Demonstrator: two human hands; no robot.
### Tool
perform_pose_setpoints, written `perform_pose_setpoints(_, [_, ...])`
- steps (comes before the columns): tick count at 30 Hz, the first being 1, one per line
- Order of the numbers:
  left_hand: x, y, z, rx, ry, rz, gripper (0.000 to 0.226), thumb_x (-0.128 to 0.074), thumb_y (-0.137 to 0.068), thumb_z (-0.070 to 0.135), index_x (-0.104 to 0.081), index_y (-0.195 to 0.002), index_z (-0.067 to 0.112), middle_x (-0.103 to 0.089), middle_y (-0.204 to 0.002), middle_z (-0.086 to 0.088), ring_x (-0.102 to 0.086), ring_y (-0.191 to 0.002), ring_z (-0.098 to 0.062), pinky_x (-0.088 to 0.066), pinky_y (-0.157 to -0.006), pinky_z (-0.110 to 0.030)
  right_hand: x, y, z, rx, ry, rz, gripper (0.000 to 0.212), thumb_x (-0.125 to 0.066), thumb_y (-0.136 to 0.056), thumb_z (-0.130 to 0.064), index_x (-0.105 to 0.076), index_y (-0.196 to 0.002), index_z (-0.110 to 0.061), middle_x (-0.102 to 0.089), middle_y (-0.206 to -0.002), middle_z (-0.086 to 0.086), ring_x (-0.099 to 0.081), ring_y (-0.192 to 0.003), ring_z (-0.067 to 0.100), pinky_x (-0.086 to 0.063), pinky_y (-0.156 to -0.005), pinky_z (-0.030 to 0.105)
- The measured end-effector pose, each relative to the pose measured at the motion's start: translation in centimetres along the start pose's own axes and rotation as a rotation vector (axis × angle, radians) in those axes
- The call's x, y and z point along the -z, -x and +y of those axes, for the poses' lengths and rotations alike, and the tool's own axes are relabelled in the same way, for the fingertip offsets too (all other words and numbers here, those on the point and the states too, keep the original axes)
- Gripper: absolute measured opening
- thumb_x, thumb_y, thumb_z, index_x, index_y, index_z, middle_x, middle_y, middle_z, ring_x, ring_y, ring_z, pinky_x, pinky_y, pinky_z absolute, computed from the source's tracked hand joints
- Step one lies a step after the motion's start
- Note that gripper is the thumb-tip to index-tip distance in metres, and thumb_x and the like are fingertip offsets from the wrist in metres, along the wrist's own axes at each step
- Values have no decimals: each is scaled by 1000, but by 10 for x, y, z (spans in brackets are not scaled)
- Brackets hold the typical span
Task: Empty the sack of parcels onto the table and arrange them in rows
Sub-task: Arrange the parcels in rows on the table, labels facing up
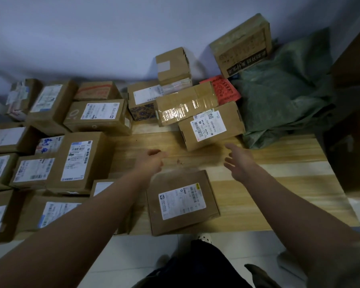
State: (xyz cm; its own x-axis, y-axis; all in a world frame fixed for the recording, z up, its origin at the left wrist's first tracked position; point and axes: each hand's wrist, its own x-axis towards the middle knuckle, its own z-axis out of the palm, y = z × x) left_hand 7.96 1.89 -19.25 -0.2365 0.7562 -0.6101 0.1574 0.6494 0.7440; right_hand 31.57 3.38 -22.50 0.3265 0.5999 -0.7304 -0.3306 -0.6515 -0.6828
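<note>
Wooden table [268, 183], wall behind. I log my left hand [152, 161] and right hand [240, 165] both spread, empty. Between and below them: one labelled parcel [183, 202]. Beyond my right fingers: parcel heap [197, 104], green sack [287, 100]. Left of my left hand: rowed parcels [50, 154].

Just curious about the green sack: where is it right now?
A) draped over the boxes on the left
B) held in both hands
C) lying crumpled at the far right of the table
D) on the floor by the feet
C: the green sack lies crumpled at the table's far right, while the left hand and right hand are empty.
</note>
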Motion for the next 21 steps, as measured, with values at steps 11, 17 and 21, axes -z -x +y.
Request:
perform_pose_setpoints(11, [-31,-26,54,114,419,-27,80,-65,-87,52,-32,-149,15,-44,-144,-21,-54,-123,-34,-46,-106,-46,-23,-51,-31,-135,-281,-37,57,-84,-75,-38,-58,-121,-17,-64,-111,4,-63,-102,22,-58,-78,32])
perform_pose_setpoints(17, [-27,-28,73,124,611,-46,76,-61,-91,47,-29,-148,9,-54,-135,-23,-57,-123,-34,-41,-111,-45,-19,-34,-4,-92,-176,-4,36,-78,-80,-34,-57,-101,-15,-64,-104,6,-62,-85,18,-54,-64,28])
perform_pose_setpoints(21, [-26,-32,68,137,574,2,69,-67,-88,45,-39,-141,11,-56,-136,-19,-59,-120,-31,-44,-108,-44,-18,-16,10,-227,-127,-205,41,-78,-83,-26,-59,-113,-6,-66,-107,17,-65,-86,25,-56,-62,29])
